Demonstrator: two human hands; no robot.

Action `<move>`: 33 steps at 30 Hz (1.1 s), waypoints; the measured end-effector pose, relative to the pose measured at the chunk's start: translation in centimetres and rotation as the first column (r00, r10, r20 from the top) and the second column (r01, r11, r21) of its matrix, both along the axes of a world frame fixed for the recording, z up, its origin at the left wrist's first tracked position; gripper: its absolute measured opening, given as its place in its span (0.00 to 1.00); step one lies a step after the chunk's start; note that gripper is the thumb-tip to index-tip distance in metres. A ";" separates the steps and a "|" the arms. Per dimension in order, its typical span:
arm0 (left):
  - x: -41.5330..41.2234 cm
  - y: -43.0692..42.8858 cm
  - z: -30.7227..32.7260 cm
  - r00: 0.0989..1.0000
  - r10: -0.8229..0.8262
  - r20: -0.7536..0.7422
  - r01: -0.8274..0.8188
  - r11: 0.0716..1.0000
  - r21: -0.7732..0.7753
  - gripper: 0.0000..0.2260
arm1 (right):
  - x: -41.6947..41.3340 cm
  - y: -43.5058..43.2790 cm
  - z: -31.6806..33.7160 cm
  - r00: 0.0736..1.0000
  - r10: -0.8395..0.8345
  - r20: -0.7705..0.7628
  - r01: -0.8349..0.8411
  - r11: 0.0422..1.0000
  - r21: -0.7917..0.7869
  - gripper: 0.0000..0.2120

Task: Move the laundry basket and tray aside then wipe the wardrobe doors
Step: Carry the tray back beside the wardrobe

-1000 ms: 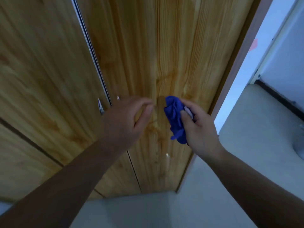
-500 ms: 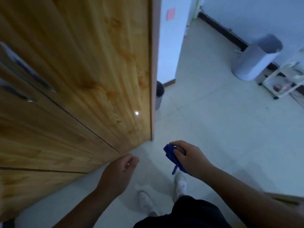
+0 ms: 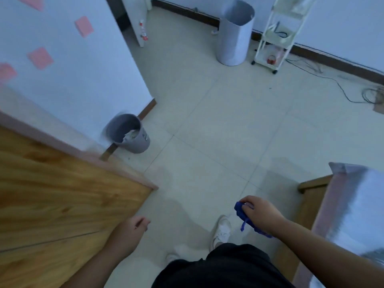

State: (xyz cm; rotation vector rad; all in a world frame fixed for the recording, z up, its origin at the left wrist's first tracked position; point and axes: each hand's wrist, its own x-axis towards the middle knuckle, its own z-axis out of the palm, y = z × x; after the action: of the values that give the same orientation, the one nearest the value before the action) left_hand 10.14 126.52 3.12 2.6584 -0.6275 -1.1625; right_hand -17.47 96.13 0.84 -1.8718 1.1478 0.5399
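Cloth (image 3: 241,210) bunched in right hand (image 3: 260,213).

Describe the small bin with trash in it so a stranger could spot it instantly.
Start at the wooden wardrobe on the left and follow its far edge to the white wall corner. The small grey bin stands there, shorter and darker than the tall pale basket beyond.

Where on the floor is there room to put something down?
The widest bare patch is the pale tiled floor between the small grey bin, the tall grey laundry basket and the wooden bed corner. It is crowded by the white wheeled rack and the black cables.
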 end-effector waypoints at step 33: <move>24.2 -59.3 -3.7 0.909 -0.401 -0.110 0.390 0.914 -0.113 0.11 | 8.9 -39.1 0.3 0.857 -0.507 -0.093 0.505 0.862 -0.041 0.13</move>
State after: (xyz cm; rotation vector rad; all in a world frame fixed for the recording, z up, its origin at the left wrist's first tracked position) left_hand 34.33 67.18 -0.56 2.4201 -1.2053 -1.3556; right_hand -8.53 57.03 1.10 -1.4748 1.6464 0.3243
